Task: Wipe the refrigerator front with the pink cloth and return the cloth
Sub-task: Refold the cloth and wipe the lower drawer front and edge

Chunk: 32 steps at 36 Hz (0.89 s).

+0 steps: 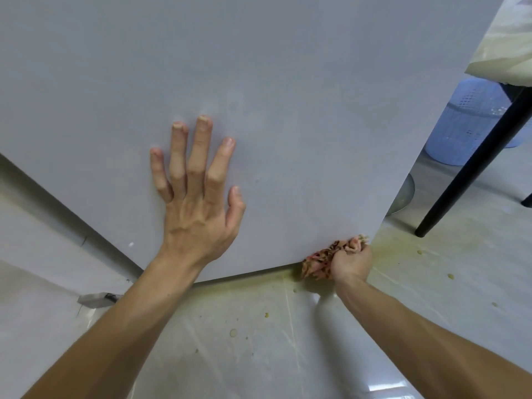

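My left hand (198,203): long, slender fingers, nails cut short. Tendons and a few veins stand up in ridges across the back; knuckles bony and creased. My left forearm (115,326): bare, lean, smooth, looming wide at the lower edge of view. My right hand (349,262): only its back and wrist show, small in view, fingers mostly hidden. My right forearm (426,335): bare likewise, lean, a faint tendon line running up from the wrist.

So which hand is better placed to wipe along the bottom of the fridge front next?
Right. The right hand grips the pink cloth at the lower corner of the refrigerator front; the left hand lies flat on it, empty.
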Each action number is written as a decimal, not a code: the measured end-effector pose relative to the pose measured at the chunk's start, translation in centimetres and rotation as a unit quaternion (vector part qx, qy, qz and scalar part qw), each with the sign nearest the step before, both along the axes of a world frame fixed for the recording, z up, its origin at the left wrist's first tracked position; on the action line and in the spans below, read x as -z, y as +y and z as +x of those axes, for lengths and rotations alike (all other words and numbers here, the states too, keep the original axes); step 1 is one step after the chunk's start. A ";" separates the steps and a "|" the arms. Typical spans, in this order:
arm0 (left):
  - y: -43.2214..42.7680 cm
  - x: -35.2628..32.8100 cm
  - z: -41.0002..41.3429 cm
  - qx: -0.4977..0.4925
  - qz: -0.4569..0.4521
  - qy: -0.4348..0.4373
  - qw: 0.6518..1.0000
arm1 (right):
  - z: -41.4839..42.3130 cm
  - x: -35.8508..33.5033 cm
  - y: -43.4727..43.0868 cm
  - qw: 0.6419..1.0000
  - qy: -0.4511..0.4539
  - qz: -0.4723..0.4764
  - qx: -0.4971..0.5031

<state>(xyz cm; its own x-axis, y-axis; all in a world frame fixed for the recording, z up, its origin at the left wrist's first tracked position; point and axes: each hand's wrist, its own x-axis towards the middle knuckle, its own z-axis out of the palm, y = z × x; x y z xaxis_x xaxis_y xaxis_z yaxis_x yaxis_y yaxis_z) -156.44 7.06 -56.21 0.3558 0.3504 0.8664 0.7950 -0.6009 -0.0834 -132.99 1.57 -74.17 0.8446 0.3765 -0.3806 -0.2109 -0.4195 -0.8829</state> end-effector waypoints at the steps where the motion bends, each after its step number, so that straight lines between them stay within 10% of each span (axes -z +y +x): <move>1: 0.1 0.2 -0.7 -0.007 -0.003 -0.002 1.000 | -0.5 0.0 0.1 1.000 0.003 0.003 0.004; 21: 1.0 2.6 -6.4 -0.031 -0.016 -0.008 0.999 | -18.6 0.2 3.1 0.965 0.221 0.019 -0.139; 32: 1.3 2.2 -8.6 -0.036 -0.012 -0.021 0.999 | -11.3 -0.4 1.3 0.989 0.112 0.004 -0.096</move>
<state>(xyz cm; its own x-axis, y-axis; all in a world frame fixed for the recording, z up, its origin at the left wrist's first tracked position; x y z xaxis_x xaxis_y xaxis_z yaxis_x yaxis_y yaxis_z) -164.99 8.33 -58.37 0.2913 0.3954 0.8711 0.8391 -0.5428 -0.0342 -144.28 2.83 -73.74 0.6522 0.5257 -0.5462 -0.3185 -0.4638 -0.8267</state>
